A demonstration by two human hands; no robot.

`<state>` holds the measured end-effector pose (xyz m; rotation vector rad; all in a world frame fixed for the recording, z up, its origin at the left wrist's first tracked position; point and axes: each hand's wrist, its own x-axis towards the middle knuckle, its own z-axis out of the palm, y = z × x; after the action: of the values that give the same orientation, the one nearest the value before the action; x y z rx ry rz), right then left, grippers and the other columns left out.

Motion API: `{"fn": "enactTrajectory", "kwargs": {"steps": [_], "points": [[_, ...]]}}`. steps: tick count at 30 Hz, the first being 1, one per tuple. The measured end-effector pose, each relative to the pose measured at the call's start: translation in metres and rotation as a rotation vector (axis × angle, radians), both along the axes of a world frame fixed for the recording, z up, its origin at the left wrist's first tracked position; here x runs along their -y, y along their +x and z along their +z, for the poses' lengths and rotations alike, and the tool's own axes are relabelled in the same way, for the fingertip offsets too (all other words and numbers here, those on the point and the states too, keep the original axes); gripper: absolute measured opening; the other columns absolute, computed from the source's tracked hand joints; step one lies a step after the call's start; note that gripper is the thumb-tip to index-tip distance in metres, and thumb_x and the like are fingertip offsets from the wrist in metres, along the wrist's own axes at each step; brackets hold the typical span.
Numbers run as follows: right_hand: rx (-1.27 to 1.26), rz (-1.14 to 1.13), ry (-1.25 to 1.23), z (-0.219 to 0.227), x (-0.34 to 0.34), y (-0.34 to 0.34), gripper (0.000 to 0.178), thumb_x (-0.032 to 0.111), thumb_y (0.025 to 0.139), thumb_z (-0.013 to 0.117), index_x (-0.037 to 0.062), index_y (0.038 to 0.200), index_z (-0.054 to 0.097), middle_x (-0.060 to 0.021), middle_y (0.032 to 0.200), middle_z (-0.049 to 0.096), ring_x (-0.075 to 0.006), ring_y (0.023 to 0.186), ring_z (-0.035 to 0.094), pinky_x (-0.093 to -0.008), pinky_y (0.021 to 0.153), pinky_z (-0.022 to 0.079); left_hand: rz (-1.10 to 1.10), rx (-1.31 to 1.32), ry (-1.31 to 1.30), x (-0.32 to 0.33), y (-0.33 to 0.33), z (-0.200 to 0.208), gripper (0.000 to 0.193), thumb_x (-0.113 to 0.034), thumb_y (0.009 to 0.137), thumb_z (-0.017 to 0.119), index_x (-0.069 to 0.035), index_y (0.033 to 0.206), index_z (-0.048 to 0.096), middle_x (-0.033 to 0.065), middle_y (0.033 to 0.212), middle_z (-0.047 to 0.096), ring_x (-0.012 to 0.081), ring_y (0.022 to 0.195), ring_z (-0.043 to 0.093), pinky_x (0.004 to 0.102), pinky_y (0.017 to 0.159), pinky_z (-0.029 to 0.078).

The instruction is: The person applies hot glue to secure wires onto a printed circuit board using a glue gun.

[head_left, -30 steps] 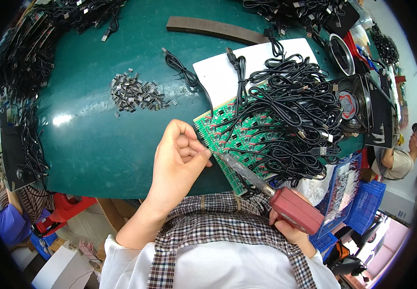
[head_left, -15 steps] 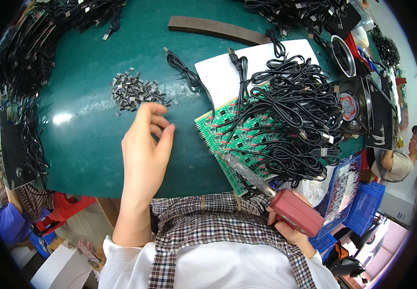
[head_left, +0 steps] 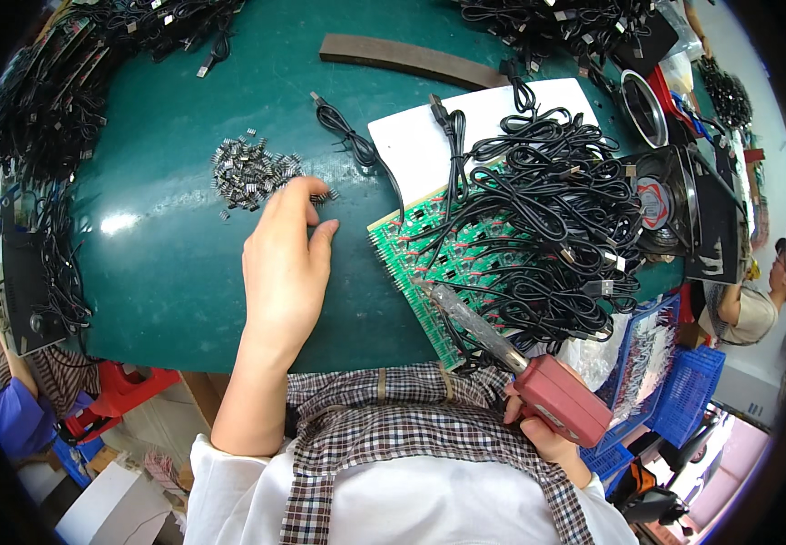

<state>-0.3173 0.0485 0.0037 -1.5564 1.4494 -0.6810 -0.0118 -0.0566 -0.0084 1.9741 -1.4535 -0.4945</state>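
Observation:
My left hand (head_left: 286,263) is over the green tabletop, its bent fingertips at the near edge of a pile of small metal-pinned parts (head_left: 252,173). Thumb and index finger are apart, and nothing shows between them. My right hand (head_left: 547,434) is wrapped round the red boxy handle of a soldering iron (head_left: 561,400). The iron's metal barrel points up and left, its tip over the lower left part of a green circuit board panel (head_left: 402,250). Thin red and black leads join the panel to a heap of black USB cables (head_left: 547,200), which hides its right side.
A white sheet (head_left: 402,136) lies under the panel and cables. Beyond it is a dark bar (head_left: 411,60). More cables (head_left: 48,118) are piled at the left. A round speaker-like unit (head_left: 656,202) stands right, above blue baskets (head_left: 683,386). Other people are at both sides.
My left hand has shifted slightly right and away from me, its index finger reaching the loose parts. The soldering iron has moved slightly right, still in my right hand.

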Motion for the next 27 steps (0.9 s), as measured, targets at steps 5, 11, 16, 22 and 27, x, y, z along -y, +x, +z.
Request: {"fn": "enactTrajectory", "kwargs": {"steps": [5, 11, 16, 22, 27], "points": [[0.094, 0.127, 0.036, -0.009, -0.006, -0.02, 0.067, 0.018, 0.064, 0.076, -0.0032, 0.118, 0.043, -0.0114, 0.079, 0.062, -0.0183, 0.065, 0.062, -0.0261, 0.063, 0.049, 0.026, -0.108, -0.005, 0.0, 0.004, 0.004, 0.035, 0.008, 0.066, 0.063, -0.004, 0.098, 0.055, 0.0047, 0.077, 0.046, 0.0095, 0.054, 0.044, 0.0231, 0.054, 0.039], [0.546, -0.095, 0.309, 0.017, 0.013, 0.011, 0.07, 0.02, 0.066, 0.076, -0.0077, 0.119, 0.039, -0.0113, 0.073, 0.061, -0.0133, 0.063, 0.058, -0.0216, 0.055, 0.045, -0.012, 0.12, 0.03, 0.008, -0.006, 0.01, 0.024, -0.002, 0.071, 0.062, -0.004, 0.094, 0.055, 0.0076, 0.075, 0.048, 0.0191, 0.056, 0.048, 0.0298, 0.056, 0.04], [0.576, -0.096, 0.313, 0.022, 0.016, 0.014, 0.069, 0.018, 0.066, 0.076, -0.0086, 0.118, 0.039, -0.012, 0.075, 0.061, -0.0135, 0.061, 0.057, -0.0212, 0.054, 0.044, -0.052, 0.211, -0.007, 0.019, 0.001, 0.004, 0.014, -0.005, 0.073, 0.061, -0.002, 0.086, 0.056, 0.0099, 0.071, 0.048, 0.0248, 0.062, 0.05, 0.0349, 0.059, 0.04], [0.633, -0.143, 0.312, 0.019, 0.013, 0.01, 0.069, 0.014, 0.065, 0.076, -0.0077, 0.119, 0.038, -0.0128, 0.079, 0.061, -0.0151, 0.063, 0.058, -0.0224, 0.055, 0.046, -0.111, -0.098, -0.179, 0.0, 0.003, -0.004, 0.007, -0.001, 0.08, 0.056, 0.002, 0.086, 0.056, 0.0069, 0.075, 0.057, 0.0146, 0.064, 0.057, 0.0261, 0.058, 0.045], [0.639, -0.097, 0.279, 0.008, 0.005, 0.005, 0.072, 0.017, 0.068, 0.075, -0.0073, 0.122, 0.034, -0.0135, 0.077, 0.061, -0.0164, 0.064, 0.06, -0.0249, 0.057, 0.047, 0.083, -1.007, 0.049, -0.045, -0.022, 0.004, 0.006, 0.0, 0.082, 0.055, 0.005, 0.086, 0.058, 0.0093, 0.074, 0.061, 0.013, 0.063, 0.059, 0.0224, 0.06, 0.048]]}}
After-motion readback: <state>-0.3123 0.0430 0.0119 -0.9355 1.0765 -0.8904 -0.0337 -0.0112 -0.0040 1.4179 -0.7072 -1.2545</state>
